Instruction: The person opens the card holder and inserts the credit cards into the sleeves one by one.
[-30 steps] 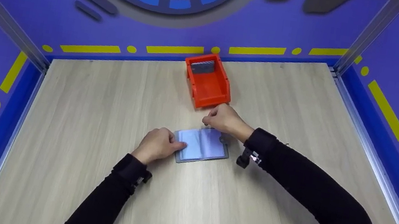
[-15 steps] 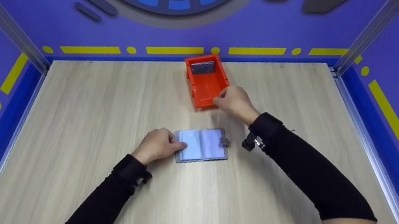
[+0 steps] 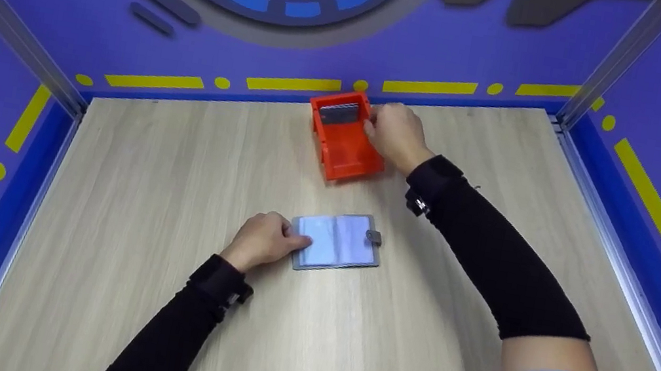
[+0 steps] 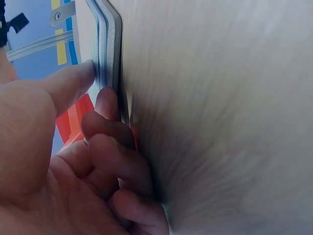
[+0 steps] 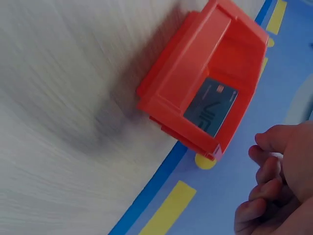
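Note:
On the table lies a card holder (image 3: 337, 241), spread flat with clear plastic sleeves and a grey snap tab on its right side. My left hand (image 3: 264, 240) pinches its left edge; in the left wrist view the thumb (image 4: 73, 81) is on the sleeves and fingers are at the cover's edge. Over the right wall of a red bin (image 3: 355, 149) hovers my right hand (image 3: 398, 133), its fingers loosely curled and nothing seen between them. Dark cards (image 5: 211, 106) lean against the bin's back wall, the front one printed with "VIP".
The bin stands near the back of the wooden table (image 3: 173, 174), close to the blue-purple back wall (image 3: 284, 59) with yellow marks. Metal posts (image 3: 616, 58) rise at the back corners. Side walls border the table left and right.
My right hand has moved from the card holder's upper edge up and away to the bin's right wall. The left hand stays at the card holder's left edge.

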